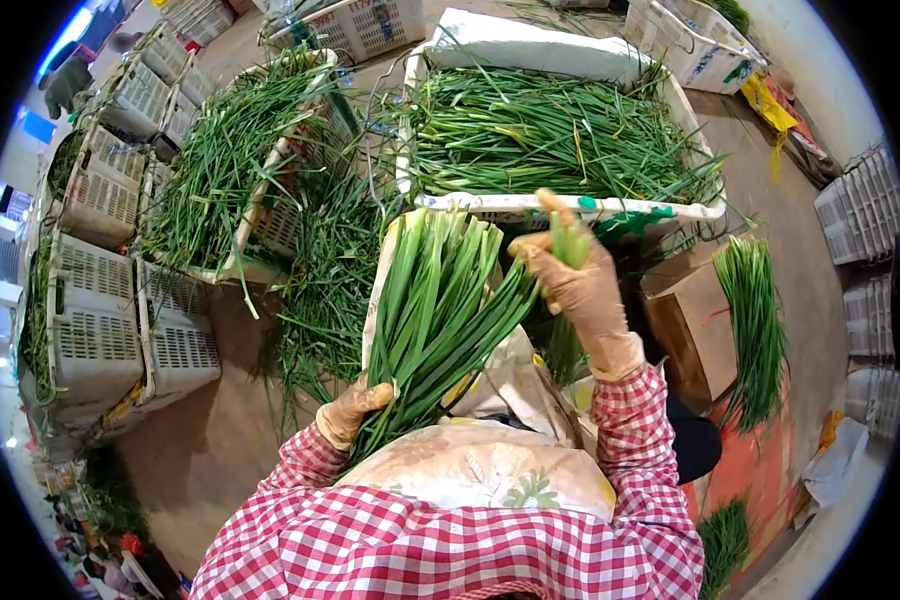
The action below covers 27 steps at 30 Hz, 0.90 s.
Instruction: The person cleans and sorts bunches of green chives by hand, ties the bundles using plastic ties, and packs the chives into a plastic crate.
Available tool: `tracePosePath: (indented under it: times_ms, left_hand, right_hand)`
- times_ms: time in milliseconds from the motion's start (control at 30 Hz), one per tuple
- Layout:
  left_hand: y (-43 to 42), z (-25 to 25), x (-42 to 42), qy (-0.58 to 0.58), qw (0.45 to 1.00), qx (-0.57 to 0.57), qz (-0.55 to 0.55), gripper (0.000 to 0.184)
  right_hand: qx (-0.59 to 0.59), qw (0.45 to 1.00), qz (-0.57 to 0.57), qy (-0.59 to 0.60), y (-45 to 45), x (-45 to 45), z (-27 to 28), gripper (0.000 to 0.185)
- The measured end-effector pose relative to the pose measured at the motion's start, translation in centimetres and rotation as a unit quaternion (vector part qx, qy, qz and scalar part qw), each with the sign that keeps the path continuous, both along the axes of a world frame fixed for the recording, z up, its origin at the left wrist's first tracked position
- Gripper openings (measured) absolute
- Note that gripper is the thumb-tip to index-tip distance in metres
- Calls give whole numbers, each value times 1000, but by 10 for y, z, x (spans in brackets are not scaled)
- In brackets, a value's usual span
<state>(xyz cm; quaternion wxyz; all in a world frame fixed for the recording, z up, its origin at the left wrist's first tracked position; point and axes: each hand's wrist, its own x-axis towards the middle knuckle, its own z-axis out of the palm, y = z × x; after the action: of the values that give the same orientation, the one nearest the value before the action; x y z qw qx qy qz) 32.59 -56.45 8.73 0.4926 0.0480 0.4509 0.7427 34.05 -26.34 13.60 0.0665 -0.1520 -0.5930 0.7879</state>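
Green-leaf bunch [445, 290], centre of the dial, between two hands.
Left hand [355, 408], 7 o'clock: closed on the bunch's lower leaves. Right hand [575, 280], near 3 o'clock: slightly blurred, fingers curled round a few pale stalks [571, 246]. Beyond: white crate [490, 202] of loose greens [560, 130], 1 o'clock; heaped crate [275, 228], 10 o'clock; cardboard box [692, 325], 3 o'clock, with long-leaf bunch [753, 325] beside it.

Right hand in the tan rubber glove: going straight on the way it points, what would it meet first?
Probably the near rim of the white plastic crate heaped with long green stalks. The right hand partly overlaps that rim in view, so the gap is unclear.
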Motion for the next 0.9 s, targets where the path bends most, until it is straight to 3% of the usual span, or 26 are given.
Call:
tracePosePath:
  times_ms: [100,167,267,367,433,467,533,667,733,800,900]
  left_hand:
    - [-3,3,0,-74,996,10,-39,62]
    - [-5,-6,1,-84,996,23,-36,63]
    - [-9,-21,1,-86,995,40,-36,64]
    - [-22,-38,3,-79,995,56,-32,66]
    - [-33,-52,4,-71,995,64,-34,67]
    - [-36,-60,5,-73,995,65,-38,67]
    - [-33,-54,6,-79,995,54,-40,65]
    - [-18,-28,10,-97,995,23,-27,52]
    - [-10,-15,12,-88,996,1,-17,45]
    - [-3,-6,13,-59,997,-38,-9,38]
    - [4,10,13,-2,994,-105,-7,29]
  right_hand:
    - [155,980,-50,117,11,11,11,43]
    - [274,941,11,199,13,16,5,36]
    - [501,841,137,153,-1,23,20,33]
    - [454,867,115,168,3,21,-4,27]
    - [356,895,63,263,5,17,-18,28]
    - [355,895,61,262,4,17,-20,28]
    - [416,887,-61,193,-3,15,-18,21]
    - [495,829,-154,210,3,4,-33,8]
    - [569,789,-181,147,28,-5,-35,15]
    - [675,707,-200,-62,65,-9,-54,23]
    - [682,685,-256,-25,70,-3,-19,29]
